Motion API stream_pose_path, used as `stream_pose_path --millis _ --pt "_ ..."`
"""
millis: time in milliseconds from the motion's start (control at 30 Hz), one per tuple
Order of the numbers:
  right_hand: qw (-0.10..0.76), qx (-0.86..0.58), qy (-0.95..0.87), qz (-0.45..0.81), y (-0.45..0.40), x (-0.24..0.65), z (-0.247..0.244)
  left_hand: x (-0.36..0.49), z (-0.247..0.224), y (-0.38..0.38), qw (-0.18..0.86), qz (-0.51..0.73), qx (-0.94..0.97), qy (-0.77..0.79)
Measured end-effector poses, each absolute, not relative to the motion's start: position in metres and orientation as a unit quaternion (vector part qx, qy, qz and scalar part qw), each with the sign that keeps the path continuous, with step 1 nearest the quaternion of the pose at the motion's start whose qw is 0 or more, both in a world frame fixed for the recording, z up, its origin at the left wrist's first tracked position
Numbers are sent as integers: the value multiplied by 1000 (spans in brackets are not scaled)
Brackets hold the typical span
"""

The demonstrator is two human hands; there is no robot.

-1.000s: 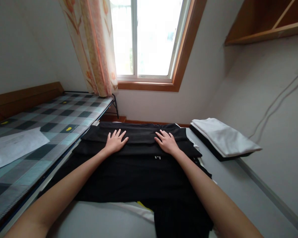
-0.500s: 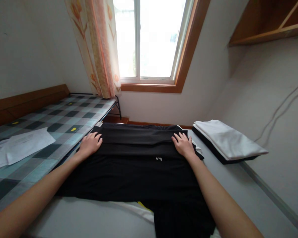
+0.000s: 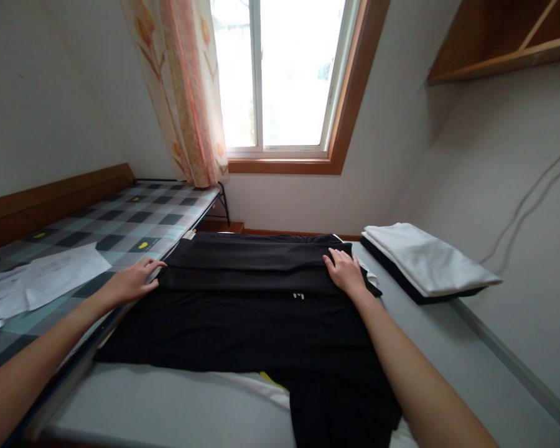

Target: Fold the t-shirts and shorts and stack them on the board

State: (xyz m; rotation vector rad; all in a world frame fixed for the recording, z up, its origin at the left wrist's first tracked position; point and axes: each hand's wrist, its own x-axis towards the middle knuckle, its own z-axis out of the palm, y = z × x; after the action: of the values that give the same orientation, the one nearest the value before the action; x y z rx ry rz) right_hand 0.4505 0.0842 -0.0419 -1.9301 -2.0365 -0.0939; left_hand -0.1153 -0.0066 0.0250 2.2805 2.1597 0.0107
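Observation:
A black T-shirt [image 3: 224,330] lies spread on a pale grey surface, with its far part folded over in a band. A small white logo shows on it, and one sleeve extends toward me at the near right. My left hand [image 3: 131,283] is at the shirt's left edge, thumb and fingers apart; whether the fingertips touch the cloth I cannot tell. On the far right part of the folded band rests my right hand [image 3: 345,270], flat with fingers stretched out. White and yellow cloth peeks out from under the shirt.
A stack of folded white and black clothes [image 3: 424,258] lies at the right by the wall. Left stands a bed with a checked mattress [image 3: 168,214], papers [image 3: 60,277] on it. Beyond are a curtain [image 3: 186,93] and window; a wooden shelf [image 3: 508,65] hangs upper right.
My left hand has moved left and toward me, off the top of the folded band to the shirt's left edge. My right hand has stayed in place on the shirt.

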Motion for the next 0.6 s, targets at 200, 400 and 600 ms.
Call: stream_pose_path --millis 200,400,600 --pt "174 -676 -715 -30 84 450 -41 -118 25 -13 4 -16 796 605" --pt "183 -674 -715 -27 81 449 -38 -107 23 -11 -99 -33 773 626" --pt "188 -671 -717 -28 80 449 -37 -109 17 -11 -82 36 703 705"
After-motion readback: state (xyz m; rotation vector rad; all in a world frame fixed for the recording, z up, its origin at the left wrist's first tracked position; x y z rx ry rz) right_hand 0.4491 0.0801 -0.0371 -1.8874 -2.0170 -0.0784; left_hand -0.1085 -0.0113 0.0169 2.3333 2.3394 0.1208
